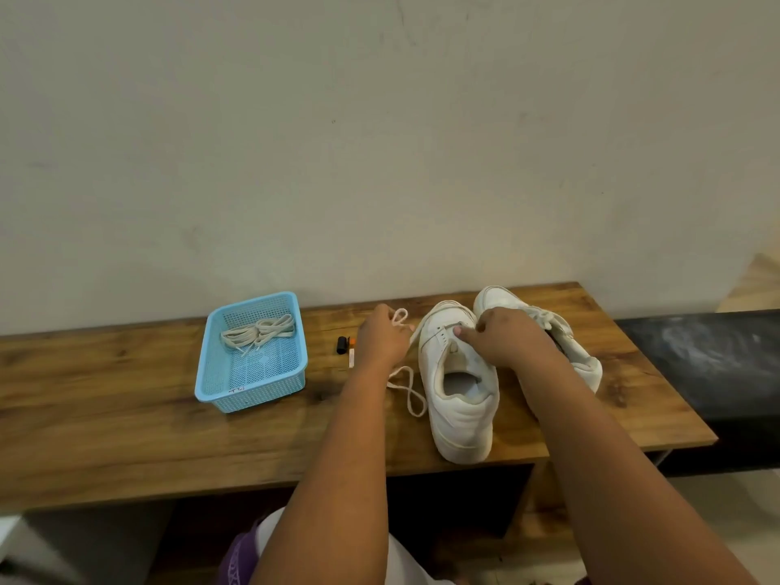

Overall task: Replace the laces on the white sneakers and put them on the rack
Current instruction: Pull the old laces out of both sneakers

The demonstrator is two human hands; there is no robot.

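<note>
Two white sneakers stand on a wooden bench (126, 415). The nearer sneaker (460, 399) has its heel toward me and most eyelets bare. The second sneaker (565, 339) lies behind my right arm, still laced. My left hand (382, 335) grips a white lace (407, 390) that loops above the fingers and trails down beside the near shoe. My right hand (500, 333) holds the near sneaker at its eyelets, thumb pressed on the tongue area. A blue basket (253, 386) at the left holds a bundle of cream laces (257, 333).
A small black and orange item (344, 344) and a thin white stick lie between the basket and my left hand. A plain wall rises behind the bench. A dark counter (709, 361) adjoins the bench on the right. An open space lies under the bench.
</note>
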